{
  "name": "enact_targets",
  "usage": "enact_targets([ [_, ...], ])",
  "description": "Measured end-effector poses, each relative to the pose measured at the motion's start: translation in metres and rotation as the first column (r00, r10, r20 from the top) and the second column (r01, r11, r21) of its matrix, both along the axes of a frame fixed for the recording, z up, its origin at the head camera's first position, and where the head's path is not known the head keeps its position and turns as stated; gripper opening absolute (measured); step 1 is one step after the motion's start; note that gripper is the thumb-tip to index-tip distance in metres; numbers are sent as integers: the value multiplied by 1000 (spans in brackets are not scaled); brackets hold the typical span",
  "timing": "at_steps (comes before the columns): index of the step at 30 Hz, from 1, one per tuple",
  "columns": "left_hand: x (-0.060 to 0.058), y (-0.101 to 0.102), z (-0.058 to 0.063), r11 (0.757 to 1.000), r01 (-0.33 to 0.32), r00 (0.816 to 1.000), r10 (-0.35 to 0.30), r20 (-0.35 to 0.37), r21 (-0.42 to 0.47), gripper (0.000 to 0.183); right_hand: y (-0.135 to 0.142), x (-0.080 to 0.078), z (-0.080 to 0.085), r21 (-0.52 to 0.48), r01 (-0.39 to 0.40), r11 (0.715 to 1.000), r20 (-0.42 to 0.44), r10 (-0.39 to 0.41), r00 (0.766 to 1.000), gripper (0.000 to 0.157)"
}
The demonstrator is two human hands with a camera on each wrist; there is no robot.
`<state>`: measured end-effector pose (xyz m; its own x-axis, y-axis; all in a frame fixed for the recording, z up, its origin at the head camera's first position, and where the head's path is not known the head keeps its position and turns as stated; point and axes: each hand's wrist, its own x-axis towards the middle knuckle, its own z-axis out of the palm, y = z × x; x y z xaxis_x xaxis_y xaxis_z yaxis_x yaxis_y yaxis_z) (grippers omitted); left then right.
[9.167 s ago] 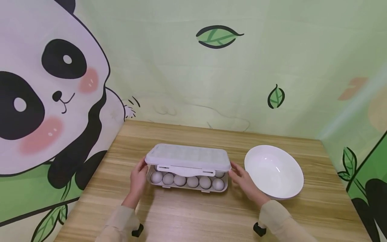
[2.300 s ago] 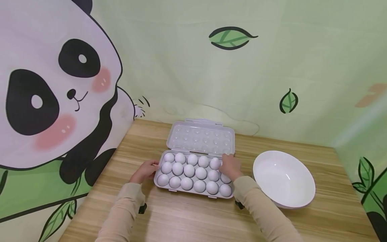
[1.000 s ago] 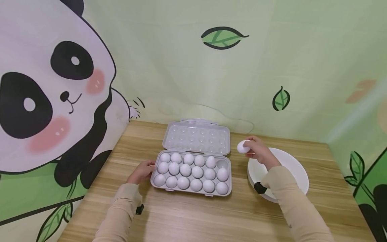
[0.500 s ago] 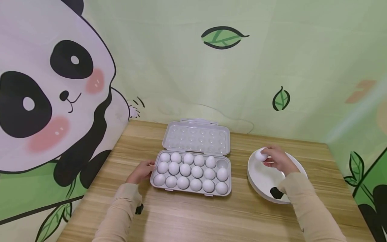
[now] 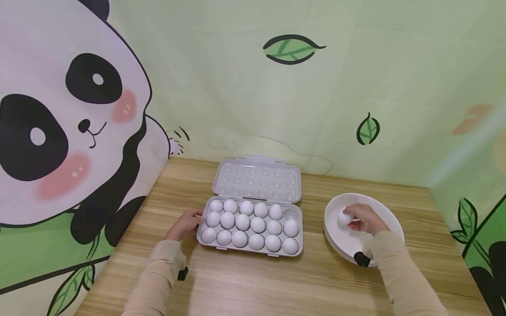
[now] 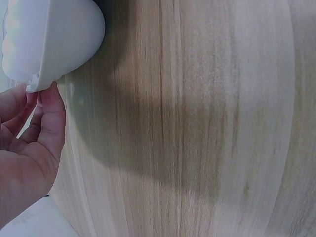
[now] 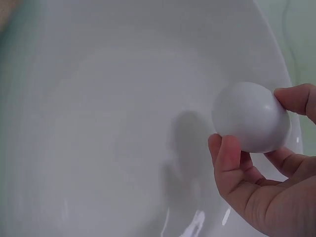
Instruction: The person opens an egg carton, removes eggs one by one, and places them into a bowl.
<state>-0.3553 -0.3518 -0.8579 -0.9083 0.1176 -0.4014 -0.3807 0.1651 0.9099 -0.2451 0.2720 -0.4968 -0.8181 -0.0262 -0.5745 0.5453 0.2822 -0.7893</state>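
My right hand [image 5: 366, 218] holds a white egg [image 5: 344, 218] inside the white bowl [image 5: 335, 235]. In the right wrist view the thumb and fingertips grip the egg [image 7: 249, 117] from both sides, and its shadow falls on the bowl's inner wall [image 7: 108, 108]. To the left, the egg box [image 5: 249, 250] lies open with rows of white eggs; its back right well [image 5: 292, 213] has no egg. My left hand [image 5: 186, 224] is at the box's left end. Up close in the left wrist view, its thumb and fingers pinch the box's rim [image 6: 43, 64].
The open lid [image 5: 257, 180] lies flat behind the egg box, toward the back wall. Under everything is a wooden table [image 5: 237, 285]. A printed cloth [image 5: 221, 87] with a panda and leaves hangs along the back and sides.
The egg box's lid has been opened and laid back. My right hand has taken an egg from the back right well, carried it rightward and lowered it into the bowl.
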Motion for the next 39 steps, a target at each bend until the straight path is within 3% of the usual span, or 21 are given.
enact_targets([
  [2, -1, -1, -2, 1000, -2, 1000, 1, 12, 11, 37, -1, 0, -2, -5, 0, 1000, 7, 0, 1000, 19],
  [5, 7, 4, 16, 1000, 0, 1000, 0, 18, 13, 35, -3, -1, -5, -4, 4, 1000, 18, -4, 1000, 18],
  [9, 31, 21, 65, 1000, 4, 1000, -4, 1, 5, 37, -8, -1, -7, 26, -19, 999, 30, 18, 999, 18],
  [14, 63, 44, 133, 998, 60, 997, -59, -49, 13, 34, -12, -1, -9, 71, -52, 996, 62, 48, 997, 23],
  [17, 73, 52, 156, 997, 76, 995, -76, -57, -7, 32, -14, 0, -10, 102, -80, 992, 77, 72, 994, 26],
  [19, 69, 51, 149, 998, 57, 997, -57, -45, -7, 31, -15, 1, -10, 118, -94, 988, 83, 85, 993, 26],
  [20, 64, 47, 138, 999, 42, 998, -42, -35, -8, 32, -16, 2, -10, 123, -99, 987, 85, 89, 992, 27],
  [22, 41, 30, 88, 1000, 27, 999, -26, -24, 17, 35, -18, 2, -8, 137, -99, 986, 96, 86, 992, 29],
  [23, 23, 16, 49, 999, 20, 1000, -20, -15, 32, 37, -18, 3, -7, 144, -100, 984, 102, 86, 991, 30],
  [26, 9, 7, 20, 1000, 2, 1000, -2, 3, 27, 33, -20, 3, -6, 156, -97, 983, 108, 81, 991, 32],
  [28, 8, 8, 21, 1000, -12, 1000, 11, 11, 16, 29, -20, 3, -6, 161, -103, 982, 108, 86, 990, 32],
  [29, 13, 13, 33, 1000, -20, 1000, 19, 16, 4, 27, -20, 3, -6, 161, -102, 982, 105, 85, 991, 32],
  [30, 24, 21, 56, 1000, -22, 1000, 22, 11, -11, 26, -20, 3, -7, 162, -101, 982, 101, 85, 991, 31],
  [33, 21, 19, 50, 1000, -21, 1000, 22, 12, -23, 27, -20, 2, -8, 178, -110, 978, 96, 94, 991, 31],
  [39, 23, 21, 54, 999, -23, 1000, 23, 11, -22, 29, -19, 4, -9, 207, -126, 970, 95, 108, 990, 32],
])
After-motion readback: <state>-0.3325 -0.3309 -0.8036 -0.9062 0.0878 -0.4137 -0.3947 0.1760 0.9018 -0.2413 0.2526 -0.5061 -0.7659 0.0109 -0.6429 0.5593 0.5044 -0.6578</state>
